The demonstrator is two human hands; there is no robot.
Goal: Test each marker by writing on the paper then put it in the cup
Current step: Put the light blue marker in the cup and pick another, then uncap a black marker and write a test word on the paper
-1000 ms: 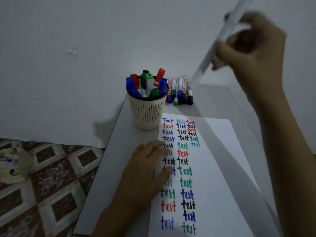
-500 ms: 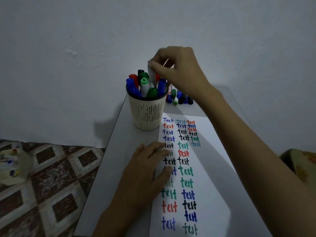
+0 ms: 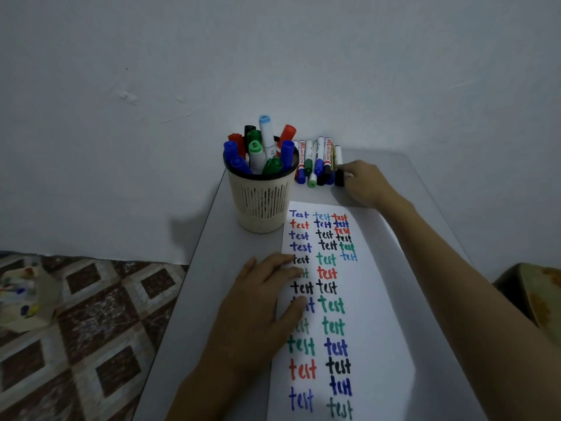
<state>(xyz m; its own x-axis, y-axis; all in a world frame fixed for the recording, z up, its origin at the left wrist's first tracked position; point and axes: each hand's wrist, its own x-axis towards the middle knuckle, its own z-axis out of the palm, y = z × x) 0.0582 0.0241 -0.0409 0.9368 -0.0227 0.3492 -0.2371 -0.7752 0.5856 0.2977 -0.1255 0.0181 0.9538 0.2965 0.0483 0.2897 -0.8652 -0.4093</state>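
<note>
From the head view, my right grip [image 3: 362,182] is out at the far end of the surface [image 3: 431,202]. Its fingertips are against the end marker [image 3: 338,161], the rightmost in the row of markers [image 3: 317,159] lying side by side just right of the cup [image 3: 262,205]. My thumb and fingers curl at its black cap end, but I cannot tell whether they have closed round it or only touch it. My left grip [image 3: 261,302] lies flat with straight fingers, pressing down the left edge of the paper [image 3: 376,299], which runs lengthwise toward me from beside the cup.

I expect the end marker to be light and stiff, with a smooth round barrel that rolls easily. It lies just beside its neighbour, so I would pinch it across the barrel from the free right side and lift before drawing it back, or the others may scatter. The cap will probably need a firm pull.

The row lies close to the wall [image 3: 394,86], leaving little room behind it. Bare surface lies open to the right of my hand. The cup stands near the left edge, with the floor [image 3: 100,329] below, and it is crowded, so gaps for another marker are few. The paper's right side has blank space for writing.
</note>
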